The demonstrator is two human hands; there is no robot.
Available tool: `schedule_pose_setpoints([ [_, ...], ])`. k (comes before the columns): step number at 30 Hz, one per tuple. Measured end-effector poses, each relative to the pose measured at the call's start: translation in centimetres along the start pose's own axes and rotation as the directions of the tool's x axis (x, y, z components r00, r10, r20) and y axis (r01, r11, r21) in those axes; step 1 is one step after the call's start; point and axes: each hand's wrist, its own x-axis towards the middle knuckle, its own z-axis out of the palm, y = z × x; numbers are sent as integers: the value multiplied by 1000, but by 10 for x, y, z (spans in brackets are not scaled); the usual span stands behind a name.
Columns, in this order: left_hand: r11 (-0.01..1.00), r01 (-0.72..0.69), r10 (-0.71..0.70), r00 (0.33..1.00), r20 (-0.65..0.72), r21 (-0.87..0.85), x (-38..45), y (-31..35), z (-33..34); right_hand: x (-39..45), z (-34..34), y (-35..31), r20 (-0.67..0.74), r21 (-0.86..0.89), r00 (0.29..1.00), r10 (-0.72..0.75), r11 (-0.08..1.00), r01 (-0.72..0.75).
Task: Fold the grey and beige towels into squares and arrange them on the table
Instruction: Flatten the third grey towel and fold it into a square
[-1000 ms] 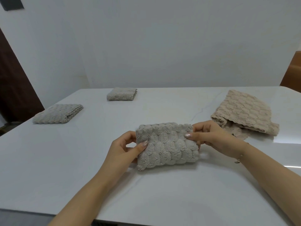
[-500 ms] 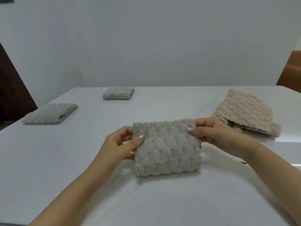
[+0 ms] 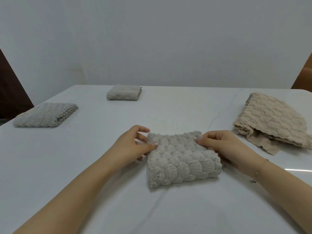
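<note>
A folded grey towel with a bubbly texture lies in the middle of the white table. My left hand pinches its far left corner with thumb on top. My right hand pinches the far right corner and edge the same way. Two more folded grey towels sit farther off: one at the left edge, one at the back. A beige towel lies loosely half-folded at the right, with a crumpled flap sticking out beneath.
A plain white wall stands behind the table. A dark brown panel shows at far left and a brown chair back at far right. The table's near part in front of the towel is bare.
The folded grey towel was lifted slightly, tilted towards me, then lowered flat onto the table. Both hands keep their pinch on its far corners. The camera tilted down.
</note>
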Motion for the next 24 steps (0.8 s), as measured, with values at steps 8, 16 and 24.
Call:
schedule_pose_setpoints([
  [8, 977, 43, -47, 999, -17, -207, 11, -9, -7, 5, 3, 2, 0, -22, 999, 50, 999, -50],
  [16, 984, 18, -5, 998, 70, -176, 8, -4, -6, 4, 7, 1, -69, 9, 996, 62, 998, -62],
  [24, 844, -440, 469, 883, -27, 306, -12, 6, 21, 1, 13, -2, -148, -37, 989, 26, 999, -32],
])
